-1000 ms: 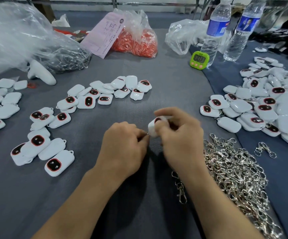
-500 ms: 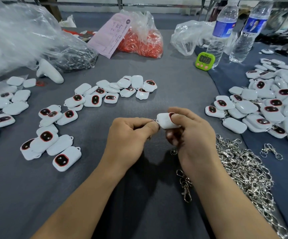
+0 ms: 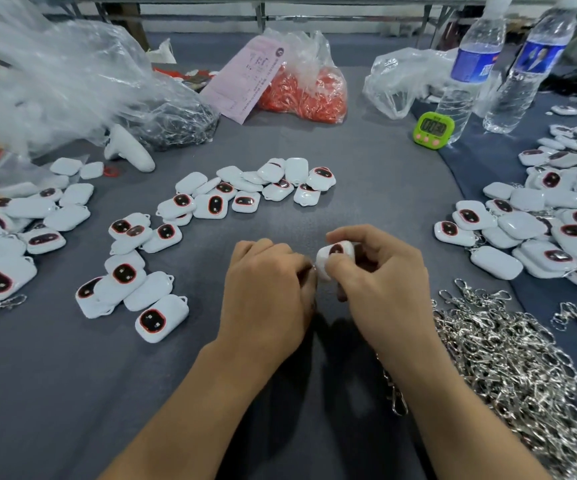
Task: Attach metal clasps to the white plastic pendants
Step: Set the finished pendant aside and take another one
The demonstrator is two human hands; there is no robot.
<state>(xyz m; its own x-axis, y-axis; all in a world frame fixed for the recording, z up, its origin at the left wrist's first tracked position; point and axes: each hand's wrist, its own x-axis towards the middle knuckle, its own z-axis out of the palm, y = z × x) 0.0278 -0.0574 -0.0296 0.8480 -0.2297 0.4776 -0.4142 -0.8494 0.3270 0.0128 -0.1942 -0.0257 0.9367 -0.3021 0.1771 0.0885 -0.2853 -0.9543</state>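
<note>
Pendant (image 3: 335, 254) over surface (image 3: 366, 188) middle, now rolled red face up | my right hand (image 3: 380, 282) grips it | left hand (image 3: 266, 289) curled at its end, grip hidden | clasp likely threading on

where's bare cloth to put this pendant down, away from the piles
Bare cloth lies between the centre pendant row and your right hand, and at near left, below the pendant cluster. Crowded: clasp heap and pendant pile on the right.
</note>
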